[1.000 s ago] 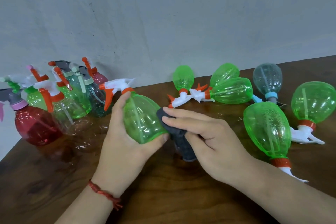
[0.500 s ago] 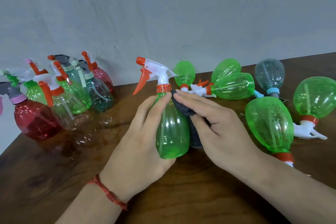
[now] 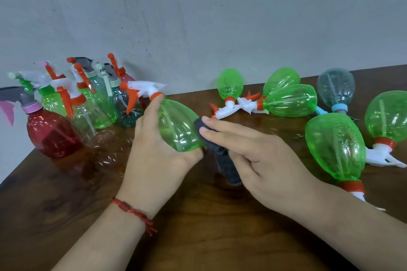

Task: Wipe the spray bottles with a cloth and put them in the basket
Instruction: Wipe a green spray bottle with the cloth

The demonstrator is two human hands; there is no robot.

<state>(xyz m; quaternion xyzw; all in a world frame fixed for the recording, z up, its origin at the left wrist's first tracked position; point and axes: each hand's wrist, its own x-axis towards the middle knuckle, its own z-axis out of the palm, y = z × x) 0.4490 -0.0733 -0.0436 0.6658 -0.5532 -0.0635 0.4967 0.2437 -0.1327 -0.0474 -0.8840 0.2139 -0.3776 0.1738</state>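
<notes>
The green spray bottle (image 3: pixel 178 130) is translucent, with a white trigger head, an orange collar and an orange lever. It sits at the centre of the view, lifted off the table and tilted so its nozzle points to 10 o'clock. The left hand (image 3: pixel 154 160) wraps round its body, fingers curled. The right hand (image 3: pixel 264 160) lays straight fingers on a dark grey cloth (image 3: pixel 226 165), pressing it to the bottle's 3 o'clock side, thumb tucked beneath. The dark brown wooden table (image 3: pixel 198 226) meets a pale grey wall (image 3: pixel 198 17). Upright bottles (image 3: pixel 88 103) cluster at 9 o'clock; lying bottles (image 3: pixel 290 100) spread toward 2 o'clock.
</notes>
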